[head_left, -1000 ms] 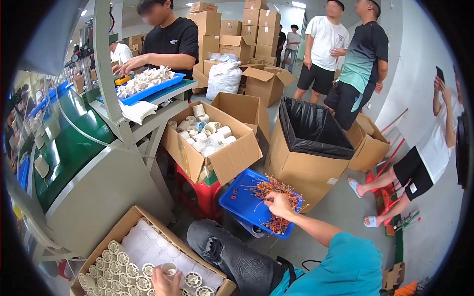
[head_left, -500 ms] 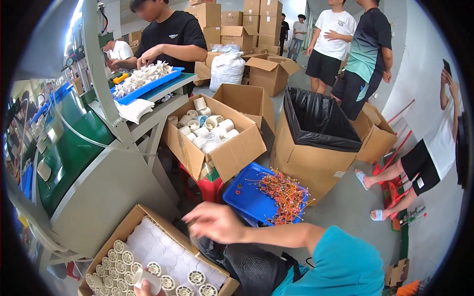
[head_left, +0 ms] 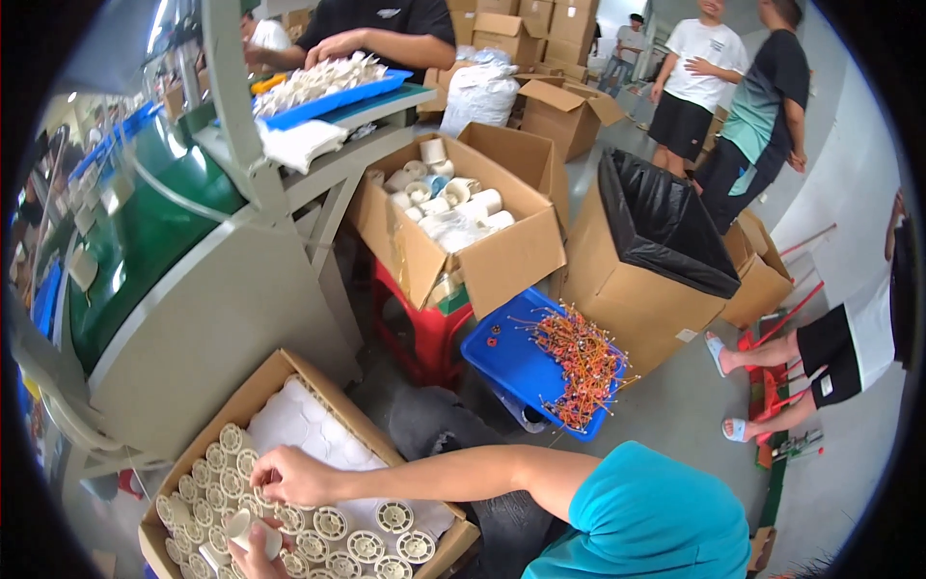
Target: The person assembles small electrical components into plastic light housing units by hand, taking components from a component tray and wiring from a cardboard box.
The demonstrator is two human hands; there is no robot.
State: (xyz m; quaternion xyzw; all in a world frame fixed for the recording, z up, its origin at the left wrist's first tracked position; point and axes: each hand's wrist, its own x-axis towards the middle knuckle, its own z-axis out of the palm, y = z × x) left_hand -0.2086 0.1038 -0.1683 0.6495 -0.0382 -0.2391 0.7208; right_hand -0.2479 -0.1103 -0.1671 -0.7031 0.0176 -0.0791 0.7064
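Note:
In an open carton (head_left: pixel 323 391) at the lower left stand rows of cream plastic cylinders (head_left: pixel 367 546) with spoked round ends up. My left hand (head_left: pixel 258 564), at the carton's near side, is wrapped round a smooth white plastic cup (head_left: pixel 243 529). Over the rows, just beyond that cup, hovers my right hand (head_left: pixel 292 477), its fingers curled and pinched together. Whatever may be between them is too small to make out. Beyond the rows a white paper divider with round marks (head_left: pixel 304 425) covers part of the carton.
Ahead, a carton of white plastic cups (head_left: pixel 453 207) rests on a red stool (head_left: pixel 424 333). A blue tray (head_left: pixel 502 333) holds tangled orange-red wires (head_left: pixel 579 362). A tall carton with a black liner (head_left: pixel 666 222) stands right. A green conveyor (head_left: pixel 145 261) runs left. Several people stand or work nearby.
My right hand has come down and left, from above the carton's far edge to over the cylinders. My left hand, still round the cup, has moved slightly left. The whole view has shifted.

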